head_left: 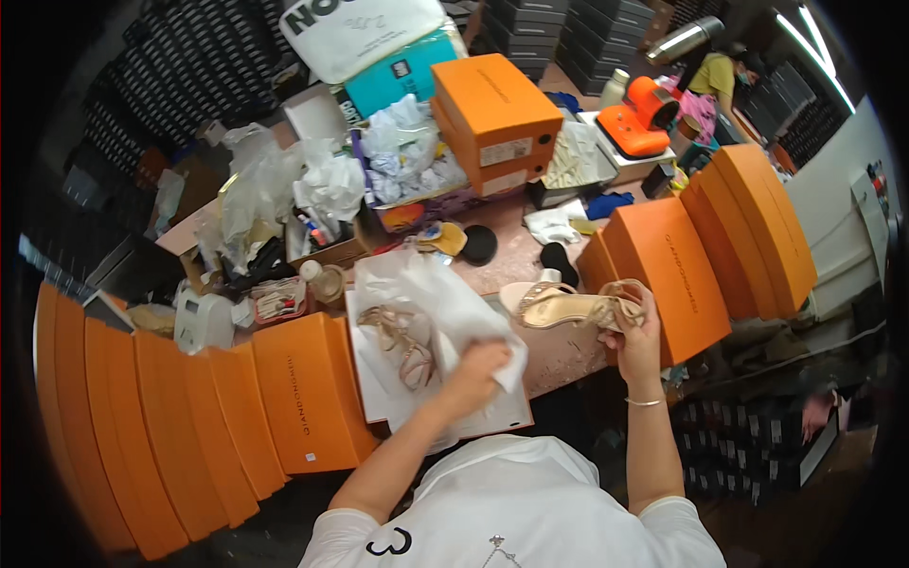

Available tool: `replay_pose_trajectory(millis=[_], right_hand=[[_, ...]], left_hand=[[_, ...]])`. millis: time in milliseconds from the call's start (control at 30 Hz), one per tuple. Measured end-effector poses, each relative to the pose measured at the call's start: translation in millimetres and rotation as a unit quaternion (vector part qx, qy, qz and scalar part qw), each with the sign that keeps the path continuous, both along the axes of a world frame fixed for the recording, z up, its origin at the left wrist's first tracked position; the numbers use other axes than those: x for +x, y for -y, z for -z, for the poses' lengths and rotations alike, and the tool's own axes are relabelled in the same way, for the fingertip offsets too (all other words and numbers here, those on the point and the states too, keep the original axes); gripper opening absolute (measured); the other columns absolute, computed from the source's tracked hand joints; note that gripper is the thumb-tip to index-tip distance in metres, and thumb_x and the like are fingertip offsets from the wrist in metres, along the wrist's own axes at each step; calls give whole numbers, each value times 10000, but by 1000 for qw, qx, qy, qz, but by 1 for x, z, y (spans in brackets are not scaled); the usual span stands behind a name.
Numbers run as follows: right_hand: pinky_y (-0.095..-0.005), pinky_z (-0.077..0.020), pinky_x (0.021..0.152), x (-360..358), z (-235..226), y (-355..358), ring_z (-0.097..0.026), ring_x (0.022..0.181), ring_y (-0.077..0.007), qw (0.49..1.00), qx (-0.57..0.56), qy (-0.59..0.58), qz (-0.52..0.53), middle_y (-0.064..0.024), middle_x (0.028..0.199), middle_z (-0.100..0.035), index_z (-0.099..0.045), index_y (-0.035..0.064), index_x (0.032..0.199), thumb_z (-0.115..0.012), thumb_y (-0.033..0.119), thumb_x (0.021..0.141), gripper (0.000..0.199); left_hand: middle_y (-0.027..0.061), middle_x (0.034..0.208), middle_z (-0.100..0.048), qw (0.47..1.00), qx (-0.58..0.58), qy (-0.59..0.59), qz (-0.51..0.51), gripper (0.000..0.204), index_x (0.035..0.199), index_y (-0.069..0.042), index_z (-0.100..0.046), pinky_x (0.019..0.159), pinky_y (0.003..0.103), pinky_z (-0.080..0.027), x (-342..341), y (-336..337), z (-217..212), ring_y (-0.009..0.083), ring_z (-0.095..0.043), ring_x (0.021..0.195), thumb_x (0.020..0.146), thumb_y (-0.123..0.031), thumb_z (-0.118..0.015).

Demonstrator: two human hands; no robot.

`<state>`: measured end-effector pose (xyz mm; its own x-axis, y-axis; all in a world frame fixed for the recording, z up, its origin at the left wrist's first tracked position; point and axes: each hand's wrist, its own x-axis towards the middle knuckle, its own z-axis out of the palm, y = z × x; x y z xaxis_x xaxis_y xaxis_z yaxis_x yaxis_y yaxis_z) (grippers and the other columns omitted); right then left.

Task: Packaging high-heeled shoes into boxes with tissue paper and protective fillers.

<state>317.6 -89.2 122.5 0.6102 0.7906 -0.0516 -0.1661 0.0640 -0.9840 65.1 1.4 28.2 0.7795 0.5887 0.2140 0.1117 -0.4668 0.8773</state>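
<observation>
My right hand [640,343] grips a gold strappy sandal [561,309] by its ankle end, off the table, with the toe pointing left. My left hand [481,367], somewhat blurred, is closed on a sheet of white tissue paper [431,284]. That paper spreads up and left over an open white shoe box [483,417] in front of me. Inside the box lies another strappy sandal [405,346] on white paper, its straps showing. The paper covers part of the box.
Orange shoe boxes [308,393] stand in a row at left, with more orange boxes [668,275] at right. Further back are a purple carton [407,204] of crumpled paper, a stacked orange box [497,118] and an orange machine [639,123]. A person [715,80] is at far right.
</observation>
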Motion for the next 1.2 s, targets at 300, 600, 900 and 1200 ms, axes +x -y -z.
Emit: replay_pose_trajectory(millis=[300,600,900,1200], right_hand=[[-172,-370,411,-32,-31,16,-519,618,-43,987,-58,-67,-136,-42,1046,-609,-458,46,1266,-617,63,851,445],[-246,-577,636,-126,-72,-19,-611,920,-148,943,-3,-20,-331,-113,1278,-452,-406,18,1323,-646,94,878,511],[-295,-530,781,-131,8,23,-577,1033,-182,893,-134,-41,-428,-136,1247,-510,-311,38,1414,-642,134,888,629],[-360,-515,738,-102,36,-22,-636,867,-237,793,-107,235,-552,-168,1086,-608,-427,47,1323,-603,254,909,495]], left_hand=[[198,1182,-581,982,104,-33,-152,698,1347,9,-409,899,385,-474,-64,-16,-42,338,-603,1023,820,-351,-692],[132,1081,-593,924,-373,78,-13,589,1360,-5,-353,861,353,-497,-67,20,-49,233,-596,1016,827,-118,-576],[119,1105,-562,644,-629,418,-123,421,1304,-71,-397,891,413,-514,-95,24,-56,279,-583,1050,919,-232,-453],[79,1121,-526,651,-530,441,-318,563,1393,-92,-352,943,482,-462,-72,57,-63,263,-568,1019,900,-341,-464]])
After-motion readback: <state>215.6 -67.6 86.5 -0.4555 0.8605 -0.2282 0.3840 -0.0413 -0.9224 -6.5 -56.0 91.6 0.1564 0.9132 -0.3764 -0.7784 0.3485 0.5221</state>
